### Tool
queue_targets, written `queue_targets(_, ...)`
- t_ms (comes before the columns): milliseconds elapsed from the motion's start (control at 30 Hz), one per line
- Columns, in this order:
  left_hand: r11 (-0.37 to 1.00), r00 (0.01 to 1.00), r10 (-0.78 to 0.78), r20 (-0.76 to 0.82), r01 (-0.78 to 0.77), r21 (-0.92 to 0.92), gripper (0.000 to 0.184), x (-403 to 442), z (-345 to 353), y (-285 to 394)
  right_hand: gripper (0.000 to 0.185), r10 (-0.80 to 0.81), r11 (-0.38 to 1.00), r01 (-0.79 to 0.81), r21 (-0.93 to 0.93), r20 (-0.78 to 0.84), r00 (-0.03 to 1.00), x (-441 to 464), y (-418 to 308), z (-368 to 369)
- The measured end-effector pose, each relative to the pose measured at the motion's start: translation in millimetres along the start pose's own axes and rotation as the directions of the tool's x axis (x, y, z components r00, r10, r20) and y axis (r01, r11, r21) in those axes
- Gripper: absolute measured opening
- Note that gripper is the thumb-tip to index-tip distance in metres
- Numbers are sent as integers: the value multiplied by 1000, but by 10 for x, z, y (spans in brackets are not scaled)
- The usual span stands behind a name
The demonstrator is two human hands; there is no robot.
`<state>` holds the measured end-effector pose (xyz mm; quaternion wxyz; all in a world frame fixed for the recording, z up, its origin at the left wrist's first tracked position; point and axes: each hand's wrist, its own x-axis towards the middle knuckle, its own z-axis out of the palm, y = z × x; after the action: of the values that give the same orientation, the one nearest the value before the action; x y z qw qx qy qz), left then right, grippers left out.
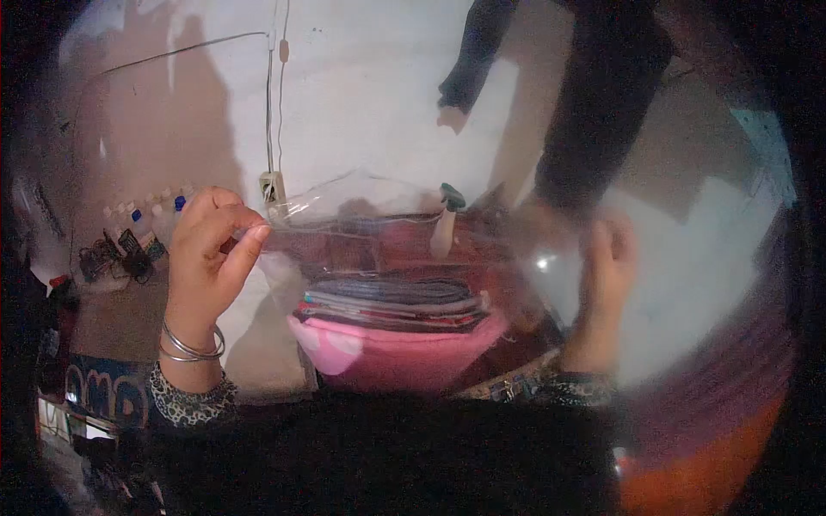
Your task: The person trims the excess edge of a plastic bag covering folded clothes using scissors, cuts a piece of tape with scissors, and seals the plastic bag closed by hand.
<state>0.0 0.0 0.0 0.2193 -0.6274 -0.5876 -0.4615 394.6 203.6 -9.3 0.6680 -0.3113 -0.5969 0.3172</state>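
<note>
Clear plastic (379, 230) spreads between left hand (215, 249), pinching its edge, and blurred right hand (612, 254), grip unclear.

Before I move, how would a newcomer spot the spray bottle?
Start at the pale wall, then drop to the stack of folded cloth with pink at its base. Just beyond that stack, right of its middle, stands the spray bottle. Its dark green trigger head on a pale body marks it out from the flat, layered cloth.
</note>
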Motion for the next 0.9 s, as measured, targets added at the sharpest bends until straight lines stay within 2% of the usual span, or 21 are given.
queue_targets(33,995,1000,19,15,-18,-102,8,2,4,-26,47,-208,978,209,28,293,933,51,-63,-76)
queue_targets(67,979,999,39,29,-33,-202,9,2,15,-36,41,-386,914,389,117,549,741,77,-142,-107)
queue_targets(100,978,998,8,60,5,-210,9,-101,-13,-2,41,-346,930,353,101,566,748,-51,-297,-100)
queue_targets(167,918,984,179,-22,-175,-357,10,-16,-7,-11,29,-250,757,603,-252,741,623,-140,-491,63)
queue_targets(200,914,984,175,-41,-178,-364,10,-2,29,3,15,-295,709,675,-204,784,547,-35,-463,87)
queue_targets(233,893,979,198,-54,-203,-403,10,-16,63,22,15,-299,685,698,-208,793,530,38,-565,72)
queue_targets(300,877,972,235,-26,-224,-426,11,38,55,22,11,-71,884,428,-187,852,519,87,-615,11)
queue_targets(367,915,954,291,-69,-299,-272,11,55,80,2,13,-102,893,425,-145,855,508,221,-627,-92)
queue_targets(400,917,955,288,-71,-296,-268,11,53,69,-14,17,-134,902,420,-104,856,500,271,-621,-121)
queue_targets(467,936,943,331,16,-331,117,12,56,24,-49,17,-134,866,473,-160,838,529,318,-616,-118)
queue_targets(533,922,939,345,-3,-338,189,12,73,62,-20,17,-163,811,526,-255,765,623,270,-614,-50)
queue_targets(567,905,934,357,-13,-343,252,12,87,91,-19,17,-165,812,528,-250,768,618,239,-590,4)
queue_targets(600,905,935,354,-14,-339,256,12,104,115,-41,17,-345,680,666,-305,669,658,215,-544,56)
queue_targets(633,904,941,338,-27,-316,288,12,118,152,-76,17,-525,524,762,-380,561,641,211,-473,92)
queue_targets(667,899,945,325,-42,-295,324,12,117,201,-101,12,-682,382,830,-407,482,550,276,-314,20)
queue_targets(700,899,946,322,-44,-291,328,12,122,244,-152,12,-683,382,833,-401,484,547,351,-191,-61)
queue_targets(733,912,956,289,-58,-257,319,12,122,284,-208,14,-627,682,661,-313,213,749,418,-83,-164)
queue_targets(767,926,964,255,-72,-222,306,11,103,324,-245,19,-445,890,437,-129,-37,895,475,25,-276)
queue_targets(800,926,965,253,-74,-219,306,11,78,364,-269,38,-303,942,312,-121,88,949,483,142,-404)
queue_targets(867,964,969,217,-120,-193,184,10,87,420,-300,49,-214,955,277,-103,406,888,312,477,-184)
queue_targets(900,965,968,217,-127,-192,178,10,126,393,-316,54,-189,951,281,-127,479,858,192,649,-41)
